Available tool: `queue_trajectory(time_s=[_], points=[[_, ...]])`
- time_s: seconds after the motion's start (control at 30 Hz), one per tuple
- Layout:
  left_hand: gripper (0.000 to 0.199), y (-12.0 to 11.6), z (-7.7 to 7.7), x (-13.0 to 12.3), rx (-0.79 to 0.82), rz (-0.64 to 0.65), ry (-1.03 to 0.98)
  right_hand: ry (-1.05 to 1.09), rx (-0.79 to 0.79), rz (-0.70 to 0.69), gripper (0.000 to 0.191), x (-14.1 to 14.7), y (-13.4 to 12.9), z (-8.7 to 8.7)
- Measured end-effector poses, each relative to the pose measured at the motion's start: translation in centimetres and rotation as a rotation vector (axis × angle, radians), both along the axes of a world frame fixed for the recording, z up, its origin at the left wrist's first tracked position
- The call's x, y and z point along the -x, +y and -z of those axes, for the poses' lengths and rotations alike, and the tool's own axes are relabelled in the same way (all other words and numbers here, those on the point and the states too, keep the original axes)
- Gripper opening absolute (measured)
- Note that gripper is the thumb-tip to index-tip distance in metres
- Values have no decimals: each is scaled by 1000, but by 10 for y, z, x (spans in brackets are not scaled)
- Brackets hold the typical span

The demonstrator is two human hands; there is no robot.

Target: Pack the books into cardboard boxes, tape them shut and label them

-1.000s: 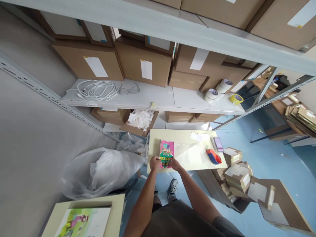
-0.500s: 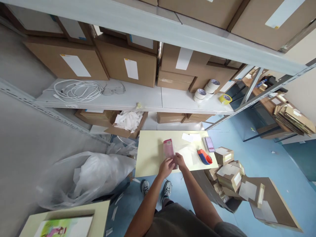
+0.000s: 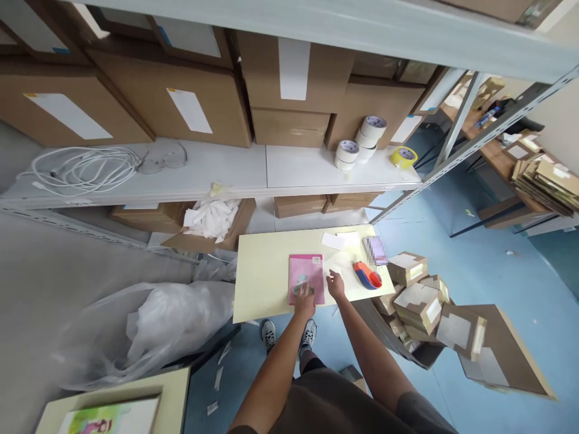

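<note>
A pink book or flat packet (image 3: 312,268) with a small white label at its upper right lies on the pale yellow table (image 3: 262,265). My left hand (image 3: 304,296) rests on its lower part, the fingers partly bent over a dark patch of the cover; whether they grip it does not show. Just right of the packet, my right hand (image 3: 335,283) hovers with its fingers apart and holds nothing. Near it lies a red and blue tape dispenser (image 3: 367,275). Behind are a purple patterned item (image 3: 376,250) and white paper slips (image 3: 333,241).
A grey shelf (image 3: 217,172) with boxes, cable and tape rolls (image 3: 346,154) spans the back. Small cartons (image 3: 418,307) are heaped on the right. At left are a bag of white wrapping (image 3: 181,325) and another table corner (image 3: 176,392).
The pink item now shows its broad face instead of a narrow shape. My right hand has come off it to the right. The view has shifted.
</note>
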State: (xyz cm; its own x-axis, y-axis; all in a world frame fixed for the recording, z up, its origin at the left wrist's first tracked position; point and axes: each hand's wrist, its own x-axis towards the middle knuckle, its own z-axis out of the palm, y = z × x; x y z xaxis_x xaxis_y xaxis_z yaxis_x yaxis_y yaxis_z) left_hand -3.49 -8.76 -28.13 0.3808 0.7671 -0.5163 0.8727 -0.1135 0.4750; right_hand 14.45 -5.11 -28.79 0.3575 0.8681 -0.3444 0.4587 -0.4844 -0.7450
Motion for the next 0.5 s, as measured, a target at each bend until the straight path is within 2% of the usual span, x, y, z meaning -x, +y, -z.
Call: queue_trajectory(time_s=[0.13,0.27,0.4,0.5], points=[[67,4,-3,-3,-42,-77,-52,151,-26,-151,33,9,-2,-1],[53,19,-5,13,-47,-220,-208,341,78,-259,25,26,-9,4],[55,30,-2,43,-151,-593,-153,402,110,-156,25,27,-11,9],[40,35,1,60,-5,-782,-188,480,78,-65,24,19,-10,10]])
